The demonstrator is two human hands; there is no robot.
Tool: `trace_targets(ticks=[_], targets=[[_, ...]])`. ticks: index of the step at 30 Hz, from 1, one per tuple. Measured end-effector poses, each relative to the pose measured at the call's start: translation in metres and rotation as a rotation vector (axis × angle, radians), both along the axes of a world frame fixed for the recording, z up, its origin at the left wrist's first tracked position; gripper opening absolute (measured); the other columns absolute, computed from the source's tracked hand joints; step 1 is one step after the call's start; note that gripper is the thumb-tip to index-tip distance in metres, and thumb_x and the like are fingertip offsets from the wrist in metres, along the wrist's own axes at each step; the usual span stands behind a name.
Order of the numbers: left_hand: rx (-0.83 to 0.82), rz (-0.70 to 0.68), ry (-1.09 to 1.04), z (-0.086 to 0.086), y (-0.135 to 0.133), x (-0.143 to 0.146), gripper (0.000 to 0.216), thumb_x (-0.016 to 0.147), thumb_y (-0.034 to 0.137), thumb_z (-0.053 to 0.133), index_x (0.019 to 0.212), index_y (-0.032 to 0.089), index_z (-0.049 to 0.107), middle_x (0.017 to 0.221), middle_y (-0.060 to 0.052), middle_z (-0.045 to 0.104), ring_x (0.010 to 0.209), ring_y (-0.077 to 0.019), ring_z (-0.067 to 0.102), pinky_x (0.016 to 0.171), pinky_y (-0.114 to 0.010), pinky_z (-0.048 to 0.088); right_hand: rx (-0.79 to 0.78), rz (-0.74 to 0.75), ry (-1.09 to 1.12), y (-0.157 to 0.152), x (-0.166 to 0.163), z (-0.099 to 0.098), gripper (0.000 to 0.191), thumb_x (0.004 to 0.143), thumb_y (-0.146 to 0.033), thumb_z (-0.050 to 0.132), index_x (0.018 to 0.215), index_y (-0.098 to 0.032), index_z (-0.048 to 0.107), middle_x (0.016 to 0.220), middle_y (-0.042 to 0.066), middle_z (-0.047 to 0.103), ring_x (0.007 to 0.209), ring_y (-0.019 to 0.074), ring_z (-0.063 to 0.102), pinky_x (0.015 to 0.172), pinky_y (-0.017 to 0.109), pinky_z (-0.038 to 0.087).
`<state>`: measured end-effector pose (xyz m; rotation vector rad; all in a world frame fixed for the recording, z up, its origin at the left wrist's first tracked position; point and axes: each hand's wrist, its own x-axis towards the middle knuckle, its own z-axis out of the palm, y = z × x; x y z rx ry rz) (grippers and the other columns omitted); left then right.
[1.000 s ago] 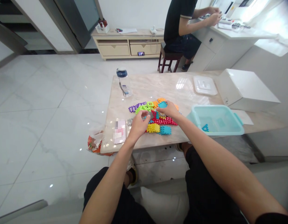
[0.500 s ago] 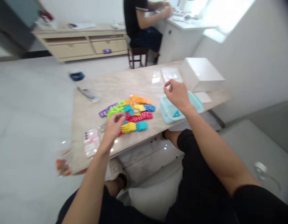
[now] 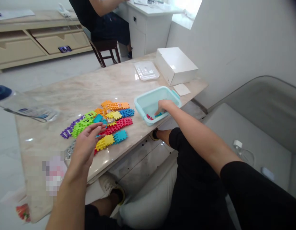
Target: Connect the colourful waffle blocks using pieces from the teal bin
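My right hand [image 3: 164, 106] reaches down into a light teal plastic basin [image 3: 144, 98]. Its fingers look apart, with the tips at a small teal piece [image 3: 158, 115] on the basin floor; the far fingers are partly hidden. A red piece [image 3: 149, 117] lies beside it. My left hand [image 3: 87, 140] hovers, open and holding nothing, at the near side of a spread of interlocking plastic tiles. Among them are orange tiles [image 3: 116, 105], green tiles [image 3: 82, 125], red tiles [image 3: 120, 124], a yellow tile [image 3: 105, 142] and a teal tile [image 3: 120, 136].
Behind the basin are a white box [image 3: 178, 64], a clear lid [image 3: 146, 70] and a white paper [image 3: 182, 89]. A clear bottle [image 3: 25, 105] lies at the table's left, and a pixelated pink item [image 3: 55, 175] lies at the near left. Another person [image 3: 105, 25] sits beyond the table.
My right hand has gone from above the basin down into it. My left hand stays near the tiles, its fingers more stretched. The view has turned right and come closer.
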<state>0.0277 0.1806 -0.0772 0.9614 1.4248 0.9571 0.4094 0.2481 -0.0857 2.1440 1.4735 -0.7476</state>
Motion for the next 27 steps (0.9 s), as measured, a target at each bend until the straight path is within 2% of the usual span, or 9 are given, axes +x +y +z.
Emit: trace_targets(ticks=[4, 10, 15, 21, 27], targets=[[-0.042, 0.012, -0.022, -0.005, 0.007, 0.008, 0.040, 0.070, 0.038, 0.084, 0.105, 0.019, 0.077, 0.110, -0.008, 0.081, 0.099, -0.0181, 0.074, 0.077, -0.021, 0.059, -0.078, 0.093, -0.022, 0.000, -0.003, -0.012, 0.061, 0.068, -0.056, 0.100, 0.108, -0.014, 0.081, 0.117, 0.014, 0.079, 0.112, 0.0325, 0.075, 0.100, 0.038, 0.060], [-0.042, -0.020, -0.031, -0.012, 0.012, 0.016, 0.043, 0.070, 0.038, 0.085, 0.107, 0.019, 0.077, 0.111, -0.008, 0.081, 0.095, -0.0163, 0.073, 0.075, -0.020, 0.057, -0.001, 0.129, 0.022, 0.003, -0.001, -0.018, 0.068, 0.077, -0.046, 0.096, 0.134, -0.014, 0.075, 0.136, 0.017, 0.074, 0.119, 0.0329, 0.073, 0.093, 0.031, 0.061], [-0.046, -0.011, -0.031, -0.011, 0.010, 0.017, 0.046, 0.071, 0.039, 0.085, 0.110, 0.018, 0.075, 0.109, -0.008, 0.081, 0.094, -0.0173, 0.072, 0.076, -0.023, 0.057, -0.005, 0.095, 0.001, 0.005, 0.003, -0.022, 0.075, 0.074, -0.041, 0.099, 0.139, -0.014, 0.072, 0.137, 0.017, 0.074, 0.121, 0.0341, 0.073, 0.096, 0.034, 0.061], [-0.031, -0.013, -0.011, 0.004, -0.005, 0.016, 0.049, 0.073, 0.042, 0.084, 0.114, 0.018, 0.073, 0.110, -0.010, 0.081, 0.097, -0.0186, 0.073, 0.078, -0.025, 0.055, -0.074, 0.104, 0.016, 0.010, 0.002, -0.028, 0.062, 0.077, -0.030, 0.095, 0.130, -0.008, 0.074, 0.117, 0.019, 0.079, 0.103, 0.0310, 0.078, 0.089, 0.033, 0.062], [-0.058, 0.021, -0.064, 0.013, -0.033, 0.006, 0.051, 0.067, 0.045, 0.088, 0.107, 0.018, 0.075, 0.112, -0.011, 0.079, 0.099, -0.0205, 0.073, 0.075, -0.025, 0.053, 0.088, 0.233, 0.066, 0.007, -0.002, -0.025, 0.061, 0.074, -0.024, 0.095, 0.130, -0.013, 0.073, 0.126, 0.014, 0.077, 0.113, 0.0269, 0.074, 0.093, 0.028, 0.057]])
